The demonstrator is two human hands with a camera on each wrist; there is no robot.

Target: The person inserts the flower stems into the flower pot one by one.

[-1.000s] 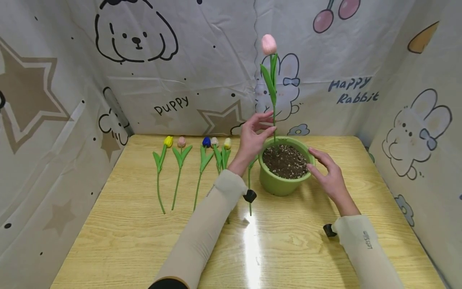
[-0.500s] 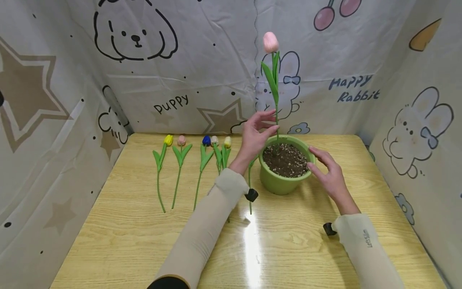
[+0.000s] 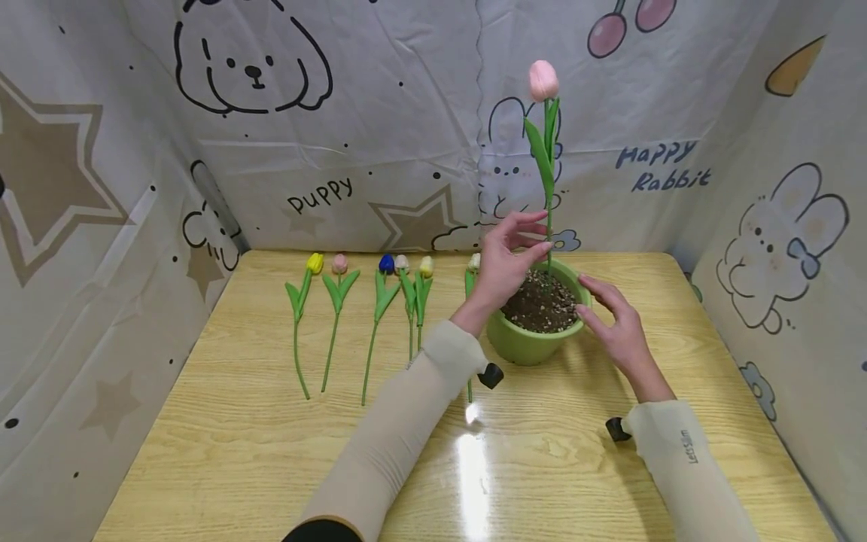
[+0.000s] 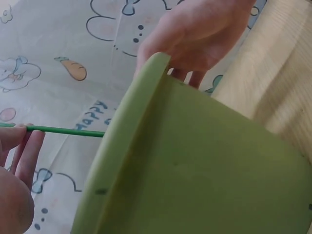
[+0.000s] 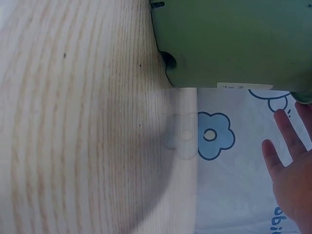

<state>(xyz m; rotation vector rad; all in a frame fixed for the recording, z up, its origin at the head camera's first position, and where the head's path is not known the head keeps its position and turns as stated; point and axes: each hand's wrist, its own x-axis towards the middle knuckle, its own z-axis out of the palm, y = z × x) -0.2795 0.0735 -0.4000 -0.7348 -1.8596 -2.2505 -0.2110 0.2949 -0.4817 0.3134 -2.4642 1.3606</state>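
Note:
A pink artificial tulip [image 3: 544,81] stands upright over the green flowerpot [image 3: 528,348], its stem reaching down to the dark, speckled soil [image 3: 542,305]. My left hand [image 3: 508,260] pinches the green stem [image 4: 68,131] between thumb and fingers, above the pot rim. At the pot's right side, my right hand [image 3: 619,327] touches the rim with thumb and index finger. The right wrist view shows its fingers [image 5: 290,134] spread and fairly straight beside the pot. Part of the pot's left rim is hidden behind my left hand.
Left of the pot lie several tulips on the wooden table [image 3: 223,452]: a yellow one [image 3: 314,263], a dusty pink one [image 3: 340,263], a blue one [image 3: 386,263] and paler ones. A white tulip [image 3: 474,261] lies partly behind my left arm. Printed cloth [image 3: 406,150] encloses the table.
My left hand has moved right, carrying the pink tulip from the pot's left side toward its middle. The white tulip's head has come into view. My right hand stays at the rim.

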